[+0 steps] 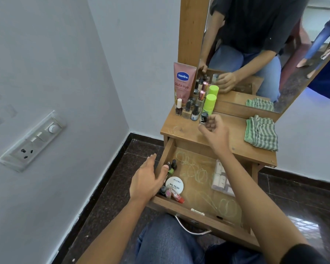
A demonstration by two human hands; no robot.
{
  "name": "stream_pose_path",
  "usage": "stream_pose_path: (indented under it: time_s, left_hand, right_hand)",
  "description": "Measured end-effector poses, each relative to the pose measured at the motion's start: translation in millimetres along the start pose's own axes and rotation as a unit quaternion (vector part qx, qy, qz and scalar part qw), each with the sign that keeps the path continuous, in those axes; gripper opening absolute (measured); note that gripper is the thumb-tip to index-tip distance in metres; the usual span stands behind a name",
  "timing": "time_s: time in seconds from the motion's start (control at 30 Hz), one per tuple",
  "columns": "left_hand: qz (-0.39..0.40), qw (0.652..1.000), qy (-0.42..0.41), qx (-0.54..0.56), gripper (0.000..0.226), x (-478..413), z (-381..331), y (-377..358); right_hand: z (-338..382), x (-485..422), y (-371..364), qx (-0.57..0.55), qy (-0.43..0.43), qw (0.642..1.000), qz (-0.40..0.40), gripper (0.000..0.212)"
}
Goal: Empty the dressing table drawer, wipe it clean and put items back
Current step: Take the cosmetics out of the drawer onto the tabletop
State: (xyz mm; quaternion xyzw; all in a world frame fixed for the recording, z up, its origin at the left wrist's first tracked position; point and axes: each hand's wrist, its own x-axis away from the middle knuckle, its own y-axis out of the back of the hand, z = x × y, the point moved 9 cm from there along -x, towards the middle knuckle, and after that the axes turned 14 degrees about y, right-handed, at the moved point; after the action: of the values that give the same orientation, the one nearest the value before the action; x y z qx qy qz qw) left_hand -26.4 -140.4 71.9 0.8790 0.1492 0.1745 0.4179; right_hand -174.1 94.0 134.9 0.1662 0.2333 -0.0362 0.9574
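Right hand (214,126): fingers curled, pinching a small dark-capped bottle (204,117) at the fingertips
Small dark-capped bottle: upright over the bench (181,128), just in front of the green-capped bottle (210,104); whether its base touches the bench top I cannot tell
Left hand (148,178): open, fingers straight, lying across the drawer's left wall with the thumb inside
Drawer (194,191): pulled out, its floor marked with pale scribbles
Drawer, left side: 2 little green polish bottles (171,167), a round white tub (174,184) lettered NAIL POLISH, a red tube (177,197) and a few small bottles by the front corner
Drawer, right side: a clear packet (220,176) partly hidden by the right forearm
Bench, back left: a pink Vaseline tube (183,82) leaning against the mirror frame, with a cluster of polish bottles (188,109) before it
Bench, right: a green striped cloth (261,133), crumpled, well apart from the bottles
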Motion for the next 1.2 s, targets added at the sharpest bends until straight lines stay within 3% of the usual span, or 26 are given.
stream_pose_path:
  time_s: [0.4,0.9,1.2]
  left_hand:
    - [-0.002,1.0,-0.003,0.001,0.067,0.4,-1.8,0.8]
    - [-0.003,1.0,0.002,-0.003,0.068,1.2,-1.6,1.1]
    - [-0.003,1.0,0.003,-0.007,0.068,0.5,-0.5,-0.6]
  right_hand:
    - [-36.8,-25.3,-6.8,0.13,0.004,0.991,-0.005,0.023]
    - [-46.5,-36.7,-10.1,0.129,-0.021,0.991,-0.021,0.02]
    - [-48.3,-32.3,-5.9,0.114,-0.024,0.992,-0.037,0.029]
